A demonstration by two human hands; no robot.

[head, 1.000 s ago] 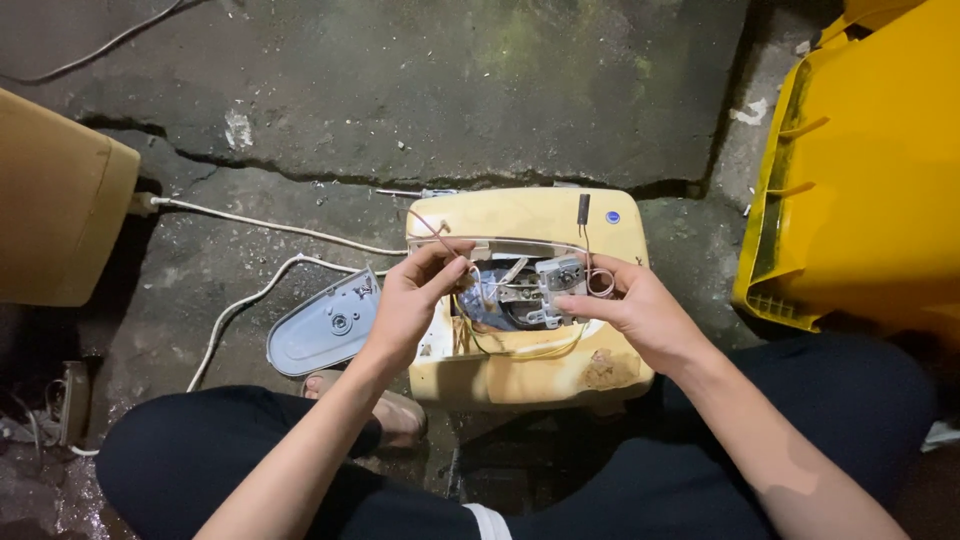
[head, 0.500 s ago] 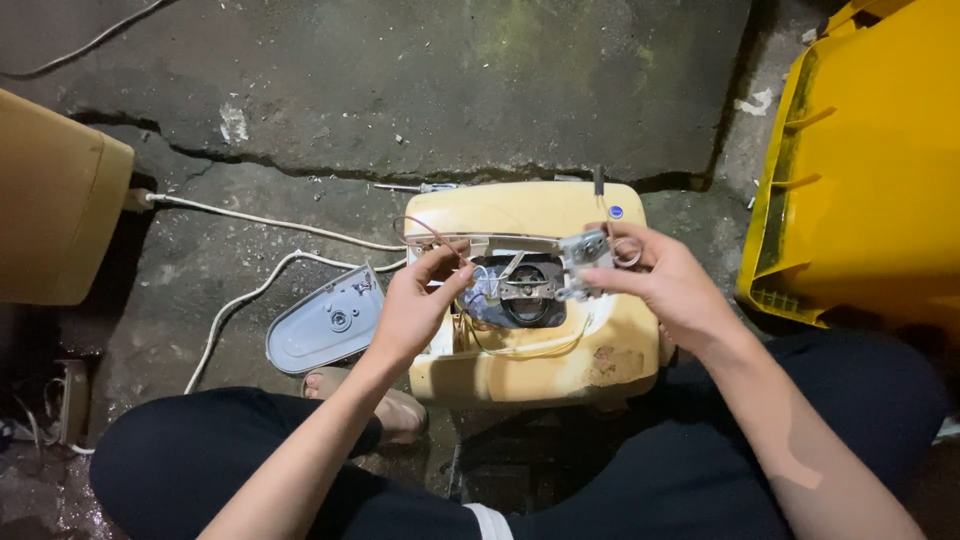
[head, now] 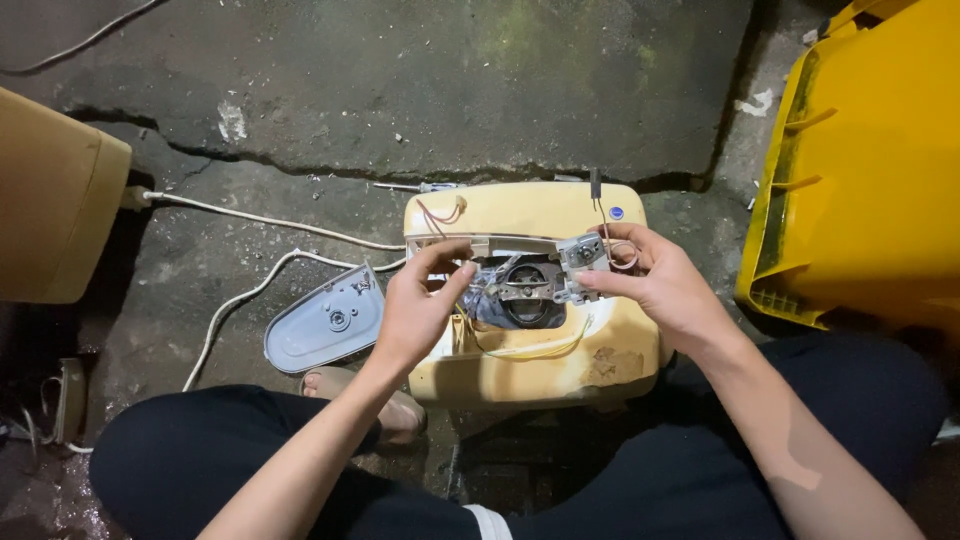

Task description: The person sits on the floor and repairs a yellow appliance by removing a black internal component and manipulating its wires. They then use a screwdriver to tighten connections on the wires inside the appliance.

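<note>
Nearest the camera, the person sits low with dark trousers [head: 250, 470] on both legs and a sandalled foot [head: 385, 405] tucked under the work. Between the knees stands a yellowed appliance casing [head: 530, 360], opened on top so that its inner mechanism [head: 525, 290], a dark round part among wires, lies exposed.

The left hand [head: 420, 310] is curled, thumb and fingertips pinched on the pale plastic bar [head: 470, 243] across the opening. The right hand [head: 665, 285] is partly closed around a small grey switch block [head: 583, 252] at the mechanism's right edge, a loop of thin wire lying against its fingers.

Judging by this, the step in hand is freeing internal parts from the housing. The next move seems to call for steadying the casing while easing the block loose without tearing the yellow wire [head: 540, 350].

Beyond lie a grey oval cover plate [head: 325, 322], a white cable [head: 260, 220] running to a tan box [head: 50, 220], and a yellow bin [head: 870, 170] on cracked concrete floor [head: 450, 90].

How the block is fastened is hidden by the fingers; the tan box and the bin are cut off by the frame.
</note>
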